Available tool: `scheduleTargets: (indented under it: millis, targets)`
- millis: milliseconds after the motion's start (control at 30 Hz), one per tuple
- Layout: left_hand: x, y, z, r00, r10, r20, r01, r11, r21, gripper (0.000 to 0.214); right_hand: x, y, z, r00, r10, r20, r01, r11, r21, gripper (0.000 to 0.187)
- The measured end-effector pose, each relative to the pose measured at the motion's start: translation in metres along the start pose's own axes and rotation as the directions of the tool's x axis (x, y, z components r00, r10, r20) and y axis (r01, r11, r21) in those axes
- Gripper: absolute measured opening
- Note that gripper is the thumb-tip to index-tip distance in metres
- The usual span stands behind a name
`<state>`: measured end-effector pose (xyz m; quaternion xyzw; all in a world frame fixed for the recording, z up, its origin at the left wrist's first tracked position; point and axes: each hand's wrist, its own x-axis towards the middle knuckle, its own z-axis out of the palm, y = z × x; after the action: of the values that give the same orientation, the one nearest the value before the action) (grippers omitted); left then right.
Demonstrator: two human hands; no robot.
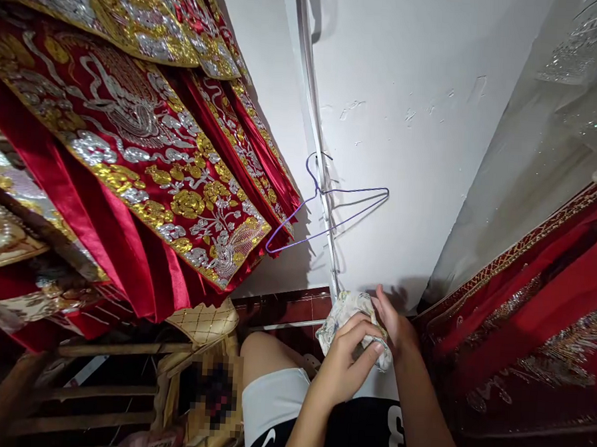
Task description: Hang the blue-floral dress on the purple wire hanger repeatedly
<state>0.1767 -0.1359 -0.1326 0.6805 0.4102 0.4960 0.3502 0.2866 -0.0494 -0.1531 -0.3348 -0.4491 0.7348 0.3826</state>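
Both my hands meet low in the middle of the view, around a crumpled pale patterned cloth (341, 312). My left hand (344, 359) has its fingers curled over the cloth's front. Behind it, my right hand (396, 322) grips the same cloth from the other side. The cloth touches the bottom of a thin metal rod (318, 151) that runs up the white wall (424, 123). An empty purple wire hanger (329, 212) hangs on that rod, above my hands.
Red garments with gold and silver embroidery (132, 141) hang at the left, and more red embroidered cloth (538, 316) at the right. A wooden rack (95, 373) and a quilted gold item (203, 322) sit at the lower left. My bare knee (261, 355) is below.
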Motion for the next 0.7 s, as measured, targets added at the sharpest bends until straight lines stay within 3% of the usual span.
scheduleTargets:
  millis: [67,167,233,267,333,400,433,467,533,567,633,700]
  targets:
    - [-0.005,0.003,-0.01,1.0,0.016,0.017,-0.017,0.998,0.059,0.015,0.003,0.0,0.002,0.999,-0.028,-0.019,0.029,0.996,0.088,0.067]
    - [-0.003,0.004,-0.038,0.975,0.128,-0.18,-0.096,0.98,0.177,0.022,0.012,-0.003,0.01,0.999,-0.045,0.012,0.043,0.986,0.161,0.051]
    - [0.004,0.004,-0.061,0.938,0.165,-0.304,-0.1,0.971,0.217,0.03,0.014,-0.013,0.019,0.987,0.021,0.158,-0.041,0.992,0.123,0.041]
    - [0.007,0.003,-0.071,0.941,0.148,-0.305,-0.083,0.973,0.215,0.034,0.013,-0.021,0.023,0.962,0.063,0.266,-0.089,0.992,0.086,0.038]
    - [0.011,0.0,-0.088,0.986,0.061,-0.157,-0.029,0.979,0.2,0.04,0.01,-0.039,0.029,0.871,0.13,0.473,-0.137,0.99,-0.02,0.035]
    - [0.01,-0.006,-0.101,0.996,-0.045,0.081,0.026,0.974,0.226,0.056,0.006,-0.058,0.029,0.775,0.2,0.6,-0.102,0.976,-0.194,0.029]
    - [0.008,-0.01,-0.106,0.977,-0.097,0.192,0.045,0.965,0.258,0.065,0.006,-0.067,0.027,0.768,0.216,0.603,-0.033,0.953,-0.3,0.024]
    - [0.006,-0.013,-0.111,0.949,-0.149,0.277,0.062,0.952,0.3,0.068,0.008,-0.075,0.024,0.803,0.196,0.563,0.065,0.91,-0.409,0.018]
    - [0.002,-0.017,-0.124,0.908,-0.237,0.344,0.083,0.91,0.407,0.063,0.018,-0.09,0.019,0.919,0.014,0.393,0.254,0.741,-0.621,0.012]
    - [0.002,-0.017,-0.132,0.902,-0.267,0.339,0.084,0.879,0.469,0.059,0.025,-0.096,0.017,0.95,-0.133,0.284,0.302,0.632,-0.714,0.014]
    - [0.004,-0.013,-0.149,0.91,-0.303,0.285,0.076,0.795,0.602,0.054,0.044,-0.104,0.015,0.912,-0.39,0.123,0.305,0.449,-0.84,0.031]
    - [0.007,-0.005,-0.165,0.915,-0.329,0.234,0.058,0.68,0.731,0.054,0.065,-0.106,0.016,0.858,-0.505,0.088,0.295,0.347,-0.89,0.058]
